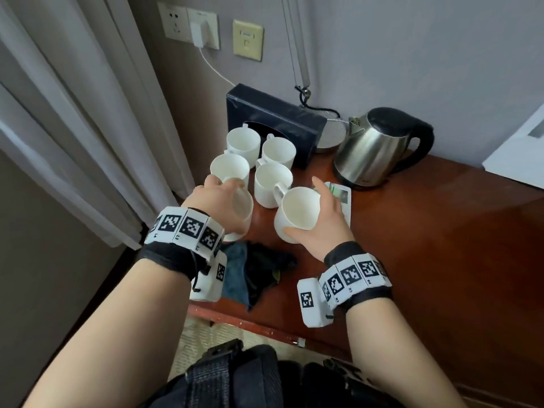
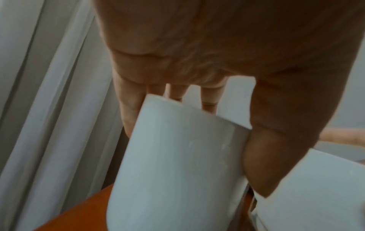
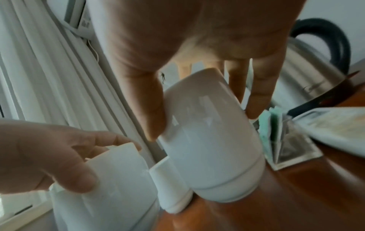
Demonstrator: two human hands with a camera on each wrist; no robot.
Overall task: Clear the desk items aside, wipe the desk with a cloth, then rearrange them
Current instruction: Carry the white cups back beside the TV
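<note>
Hands (image 1: 217,195) (image 1: 326,228) each grip one empty white mug (image 1: 241,213) (image 1: 297,213).

We see the far left corner of the desk (image 1: 412,245) packed tight. Four white mugs (image 1: 253,160) stand close together there, with a dark box (image 1: 282,116) right behind them and the curtain (image 1: 73,119) close on the left — little room for a hand to slip between. The kettle (image 1: 374,148) blocks the back, and a small clear stand (image 1: 341,195) sits just in front of it. Our left hand (image 1: 217,198) and right hand (image 1: 321,222) each hold a mug and fill the gap in front of the group. A dark cloth (image 1: 256,272) lies near the front edge. To the right, the brown wood is bare — a hand could pass there.
</note>
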